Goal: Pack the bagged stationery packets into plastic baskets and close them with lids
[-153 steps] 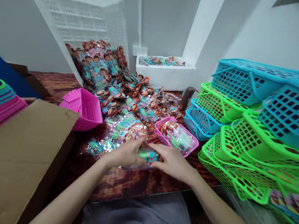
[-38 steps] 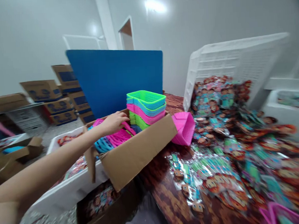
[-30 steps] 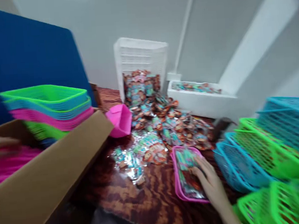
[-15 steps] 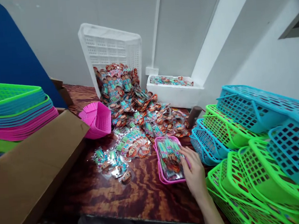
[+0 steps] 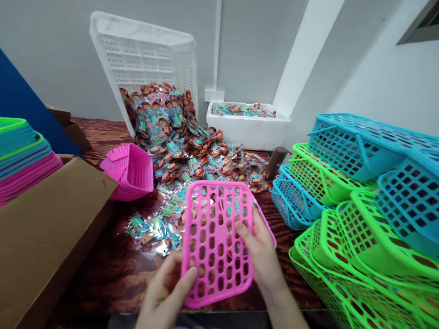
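A flat pink lattice lid (image 5: 220,233) is raised in front of me, tilted toward my view. My left hand (image 5: 166,289) pinches its lower left edge between thumb and fingers. On the right edge, my right hand (image 5: 261,249) grips with the thumb on top and the fingers behind. The pink basket (image 5: 271,229) sits behind the lid, and only its right rim shows; its contents are mostly hidden. Clear packets (image 5: 154,230) with printed cartoon faces and green and blue pieces lie on the table to the left of the lid.
A tipped white crate (image 5: 142,30) spills packets across the back. Nested pink baskets (image 5: 140,172) stand beside a cardboard box (image 5: 53,239) on the left. Filled green baskets (image 5: 372,224) and blue baskets (image 5: 411,197) are stacked right. A foam box (image 5: 247,133) and brown cylinder (image 5: 278,162) are behind.
The pink lid has come into view, held by both hands over the basket. My left hand has entered; my right hand has left the basket's packets for the lid. The view has shifted slightly.
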`<state>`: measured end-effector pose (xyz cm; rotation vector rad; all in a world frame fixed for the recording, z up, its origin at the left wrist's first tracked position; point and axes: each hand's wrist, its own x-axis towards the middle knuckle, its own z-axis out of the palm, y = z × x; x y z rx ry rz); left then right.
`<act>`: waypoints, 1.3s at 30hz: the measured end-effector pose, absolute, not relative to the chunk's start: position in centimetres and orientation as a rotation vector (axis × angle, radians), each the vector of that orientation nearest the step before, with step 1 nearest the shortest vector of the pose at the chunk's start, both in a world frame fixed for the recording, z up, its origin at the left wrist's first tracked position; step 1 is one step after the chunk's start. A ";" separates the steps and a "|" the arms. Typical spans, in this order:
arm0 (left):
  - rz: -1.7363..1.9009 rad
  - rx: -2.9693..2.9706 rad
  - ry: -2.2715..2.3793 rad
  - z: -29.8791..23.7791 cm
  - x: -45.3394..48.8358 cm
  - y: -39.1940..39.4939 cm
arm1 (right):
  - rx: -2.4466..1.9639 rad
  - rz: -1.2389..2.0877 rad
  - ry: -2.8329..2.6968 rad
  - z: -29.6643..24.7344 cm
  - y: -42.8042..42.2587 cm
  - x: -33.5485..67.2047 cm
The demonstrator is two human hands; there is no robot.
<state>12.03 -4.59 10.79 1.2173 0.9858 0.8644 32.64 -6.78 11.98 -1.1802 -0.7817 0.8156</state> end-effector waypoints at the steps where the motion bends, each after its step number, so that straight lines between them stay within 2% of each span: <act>1: 0.832 1.249 0.939 10.3 13.2 -3.9 | -1.186 0.811 -0.744 11.9 -6.6 34.3; 7: 0.865 2.000 0.762 8.5 22.5 1.5 | -1.400 0.575 -0.544 11.2 -5.8 42.8; 10: 0.746 2.371 0.724 7.5 25.9 3.3 | -1.469 0.516 -0.459 10.1 -5.1 45.4; 13: 0.619 2.553 0.649 6.6 27.1 3.6 | -1.509 0.564 -0.423 8.8 -4.1 47.1; 17: 0.678 2.622 0.603 5.8 26.9 2.8 | -1.679 0.651 -0.615 7.0 -2.2 47.7; 22: 0.694 2.597 0.514 4.9 26.4 2.7 | -2.123 0.347 -1.084 6.5 -0.4 47.1; 26: 0.818 2.413 0.510 3.6 26.0 2.4 | -2.463 0.154 -1.249 7.0 -0.9 46.5; 34: 1.180 1.575 0.866 2.9 25.7 0.8 | -2.735 0.099 -1.399 9.1 -2.3 44.2; 39: 1.123 1.594 0.992 3.8 27.2 3.6 | -2.777 0.084 -1.477 9.6 -2.3 43.6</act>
